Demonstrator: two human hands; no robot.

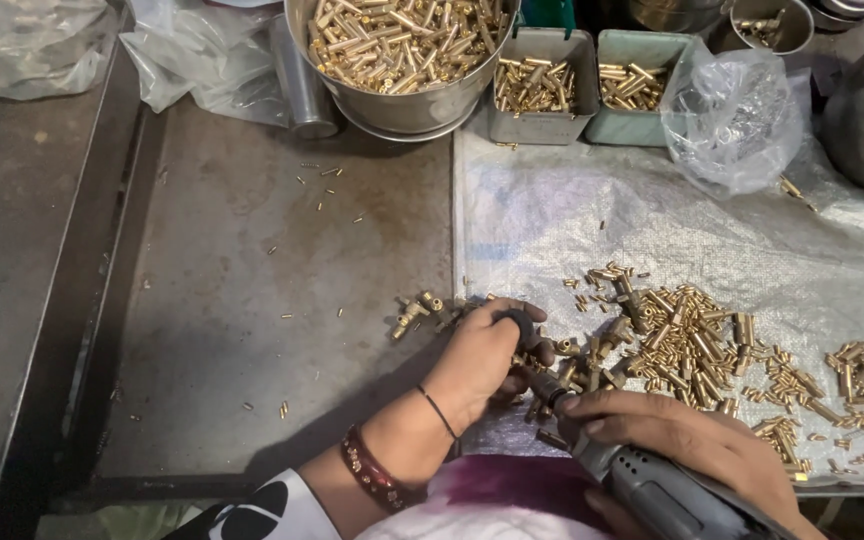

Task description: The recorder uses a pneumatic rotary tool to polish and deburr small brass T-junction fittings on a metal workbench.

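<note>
My left hand (pixel 480 358) curls over a small brass part at the near edge of the woven sheet, its fingers closed around it; the part itself is mostly hidden. My right hand (pixel 687 440) grips a grey handheld power tool (pixel 652 488) whose tip points up-left into the left hand. A pile of small brass tubes and fittings (pixel 687 345) lies just to the right of both hands. A few assembled brass fittings (pixel 414 312) sit left of my left hand on the bare metal.
A steel bowl of brass pieces (pixel 402 50) stands at the back, with two small green trays (pixel 542 85) of parts and a clear plastic bag (pixel 732 115) beside it. The woven plastic sheet (pixel 572 220) covers the right side. A raised metal ledge (pixel 102 260) runs along the left.
</note>
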